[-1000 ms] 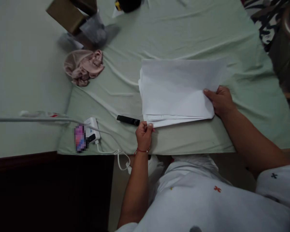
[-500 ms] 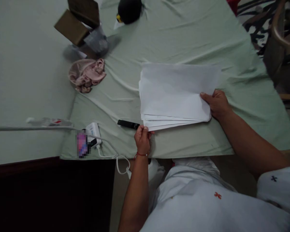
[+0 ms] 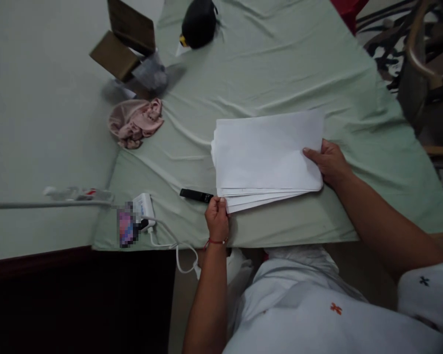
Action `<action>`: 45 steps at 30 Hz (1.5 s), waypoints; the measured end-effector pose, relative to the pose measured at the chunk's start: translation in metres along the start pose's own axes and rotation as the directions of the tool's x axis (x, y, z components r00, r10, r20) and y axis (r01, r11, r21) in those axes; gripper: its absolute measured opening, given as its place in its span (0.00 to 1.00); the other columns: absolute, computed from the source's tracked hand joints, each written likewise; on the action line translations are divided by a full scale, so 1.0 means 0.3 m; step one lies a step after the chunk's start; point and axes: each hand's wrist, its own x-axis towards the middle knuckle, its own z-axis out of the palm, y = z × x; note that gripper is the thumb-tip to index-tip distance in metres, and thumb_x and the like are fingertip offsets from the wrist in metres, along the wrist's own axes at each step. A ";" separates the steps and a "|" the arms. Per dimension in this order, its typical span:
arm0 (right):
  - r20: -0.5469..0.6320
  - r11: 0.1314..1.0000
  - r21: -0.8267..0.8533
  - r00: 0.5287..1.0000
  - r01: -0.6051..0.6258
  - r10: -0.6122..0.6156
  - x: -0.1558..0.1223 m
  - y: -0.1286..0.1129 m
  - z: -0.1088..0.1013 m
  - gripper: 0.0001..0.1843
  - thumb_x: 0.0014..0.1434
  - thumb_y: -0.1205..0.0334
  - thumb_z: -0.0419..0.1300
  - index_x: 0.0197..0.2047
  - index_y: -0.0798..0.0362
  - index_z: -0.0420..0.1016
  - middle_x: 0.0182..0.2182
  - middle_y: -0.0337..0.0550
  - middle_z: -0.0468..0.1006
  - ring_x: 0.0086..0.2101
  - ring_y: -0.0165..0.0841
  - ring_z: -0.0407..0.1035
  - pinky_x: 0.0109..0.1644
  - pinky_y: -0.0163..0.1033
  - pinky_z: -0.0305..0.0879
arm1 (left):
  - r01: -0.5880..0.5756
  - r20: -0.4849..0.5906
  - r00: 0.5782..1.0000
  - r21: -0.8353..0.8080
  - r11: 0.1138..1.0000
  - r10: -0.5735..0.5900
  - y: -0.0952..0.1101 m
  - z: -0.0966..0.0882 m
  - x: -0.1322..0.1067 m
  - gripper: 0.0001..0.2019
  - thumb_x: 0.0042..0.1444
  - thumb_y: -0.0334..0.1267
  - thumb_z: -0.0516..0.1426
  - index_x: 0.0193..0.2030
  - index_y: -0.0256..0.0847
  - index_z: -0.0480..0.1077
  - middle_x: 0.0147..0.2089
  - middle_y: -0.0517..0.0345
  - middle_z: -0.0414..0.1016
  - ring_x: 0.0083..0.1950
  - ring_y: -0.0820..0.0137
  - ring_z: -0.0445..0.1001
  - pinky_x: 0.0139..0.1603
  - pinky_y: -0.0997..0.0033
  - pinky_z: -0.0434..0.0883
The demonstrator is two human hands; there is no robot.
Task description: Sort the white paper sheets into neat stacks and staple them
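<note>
A stack of white paper sheets is held over the green-covered table, its sheets fanned a little along the near edge. My right hand grips the right side, thumb on top and fingers hidden underneath. At the near left corner, my left hand pinches the lower sheets between thumb and fingers. A red bracelet circles that wrist. Just left of this hand lies a slim black device, its right end close to my fingertips.
A crumpled pink cloth lies at the left, below a brown open box. A black rounded case sits at the back. A white power adapter with cables is at the near left. A chair stands to the right.
The stack's far edge has come lower and its right far corner has drawn in. Both hands keep their hold. The whole view has shifted slightly.
</note>
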 end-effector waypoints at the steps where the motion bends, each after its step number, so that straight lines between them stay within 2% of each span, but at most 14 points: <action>1: 0.000 1.000 0.005 1.000 0.001 -0.001 0.000 0.000 0.000 0.26 0.39 0.44 0.80 0.39 0.42 0.81 0.37 0.42 0.86 0.34 0.42 0.79 0.38 0.50 0.78 | 0.002 -0.008 1.000 0.001 1.000 -0.002 -0.003 -0.001 0.001 0.23 0.59 0.61 0.64 0.36 0.42 0.69 0.23 0.70 0.62 0.21 0.77 0.58 0.20 0.77 0.57; 11: 0.077 1.000 0.011 0.997 -0.017 0.016 0.005 -0.004 -0.028 0.25 0.38 0.43 0.81 0.37 0.43 0.81 0.33 0.41 0.85 0.32 0.42 0.79 0.34 0.49 0.78 | -0.026 -0.025 0.999 0.040 0.999 0.027 -0.004 -0.002 0.003 0.25 0.59 0.65 0.62 0.38 0.42 0.70 0.28 0.67 0.65 0.24 0.77 0.61 0.23 0.78 0.62; 20: 0.073 0.999 0.006 0.997 -0.034 0.033 0.009 -0.007 -0.027 0.25 0.37 0.43 0.81 0.36 0.44 0.81 0.32 0.42 0.85 0.30 0.42 0.78 0.33 0.49 0.77 | -0.013 -0.025 1.000 -0.008 1.000 0.013 -0.013 -0.004 0.010 0.24 0.58 0.64 0.64 0.39 0.42 0.71 0.30 0.66 0.68 0.27 0.76 0.62 0.26 0.77 0.61; 26: 0.077 0.999 0.005 0.996 -0.034 0.034 -0.001 -0.024 -0.027 0.26 0.36 0.42 0.81 0.35 0.44 0.80 0.31 0.42 0.84 0.32 0.43 0.78 0.34 0.49 0.76 | -0.017 -0.022 1.000 -0.139 0.990 0.014 0.006 -0.001 0.020 0.22 0.57 0.59 0.67 0.41 0.42 0.73 0.36 0.61 0.76 0.37 0.72 0.73 0.40 0.73 0.70; 30: 0.058 1.000 -0.027 0.998 -0.009 0.010 -0.009 -0.033 -0.031 0.25 0.39 0.40 0.80 0.35 0.43 0.80 0.32 0.41 0.84 0.32 0.42 0.78 0.33 0.48 0.75 | 0.092 0.074 0.995 -0.349 0.933 -0.070 0.038 -0.004 0.031 0.28 0.59 0.68 0.60 0.46 0.43 0.75 0.37 0.57 0.79 0.38 0.67 0.78 0.42 0.67 0.74; 32: 0.053 0.999 -0.049 0.999 0.005 -0.002 -0.016 -0.034 -0.033 0.23 0.41 0.40 0.79 0.34 0.43 0.79 0.32 0.42 0.84 0.33 0.44 0.79 0.33 0.49 0.76 | 0.129 0.112 0.989 -0.396 0.909 -0.092 0.053 -0.002 0.038 0.31 0.57 0.71 0.59 0.46 0.44 0.75 0.37 0.56 0.80 0.39 0.67 0.79 0.41 0.66 0.75; 37: 0.050 0.996 -0.082 0.998 0.042 -0.038 -0.039 -0.042 -0.042 0.18 0.45 0.43 0.78 0.35 0.42 0.81 0.35 0.44 0.85 0.38 0.48 0.81 0.37 0.53 0.78 | 0.120 0.128 0.988 -0.286 0.951 -0.086 0.075 0.012 0.058 0.29 0.48 0.67 0.69 0.42 0.43 0.78 0.43 0.53 0.82 0.45 0.66 0.80 0.48 0.66 0.76; 40: 0.078 0.997 -0.069 0.997 0.031 -0.026 -0.044 -0.049 -0.050 0.17 0.44 0.47 0.79 0.34 0.42 0.82 0.35 0.44 0.85 0.38 0.48 0.81 0.38 0.53 0.79 | 0.124 0.088 0.990 -0.202 0.972 -0.108 0.089 0.023 0.063 0.27 0.43 0.61 0.74 0.38 0.40 0.80 0.41 0.54 0.83 0.44 0.67 0.80 0.50 0.66 0.76; 45: 0.219 0.990 -0.037 0.966 -0.134 0.138 -0.031 -0.046 -0.051 0.25 0.37 0.51 0.83 0.37 0.47 0.82 0.36 0.47 0.86 0.39 0.50 0.82 0.42 0.55 0.81 | -0.057 0.060 0.996 -0.104 0.993 0.064 0.104 0.024 0.059 0.22 0.48 0.58 0.72 0.34 0.39 0.81 0.37 0.55 0.82 0.43 0.66 0.80 0.50 0.65 0.78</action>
